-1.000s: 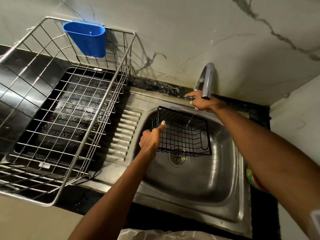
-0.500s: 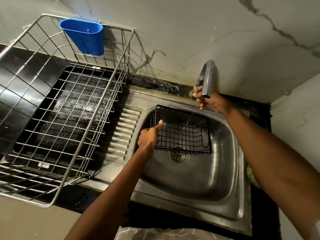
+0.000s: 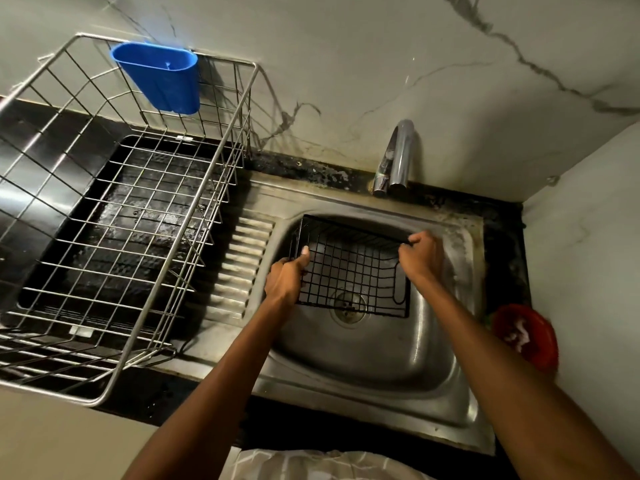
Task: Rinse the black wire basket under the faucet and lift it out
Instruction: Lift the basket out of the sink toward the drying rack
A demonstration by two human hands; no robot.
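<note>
Black wire basket [image 3: 349,271]: rectangular grid of thin black wire, inside the basin, tilted with its open side toward the camera, lower edge just above the drain.
Left hand [image 3: 285,280]: curled round the basket's left rim wire, thumb lying up along the edge; gripping.
Right hand [image 3: 420,256]: fingers closed over the basket's upper right rim corner; gripping.
Stainless steel sink [image 3: 381,358]: single basin with ribbed drainboard on its left, set in a dark counter; surface dull and stained near the back rim.
Round metal drain [image 3: 348,306]: at basin floor, partly seen through the basket's wires.
Chrome curved faucet [image 3: 398,157]: mounted at the back wall, spout above the basin's rear edge; no water stream visible.
Large silver wire dish rack [image 3: 114,216]: beside the sink on the left, standing over a black wet tray.
Blue plastic cutlery holder [image 3: 161,76]: hung on the rack's rear top wire.
Red round container [image 3: 524,336]: on the counter right of the sink, blurred; contents not discernible.
Wall [image 3: 450,64]: pale marble-veined panels behind and to the right.
</note>
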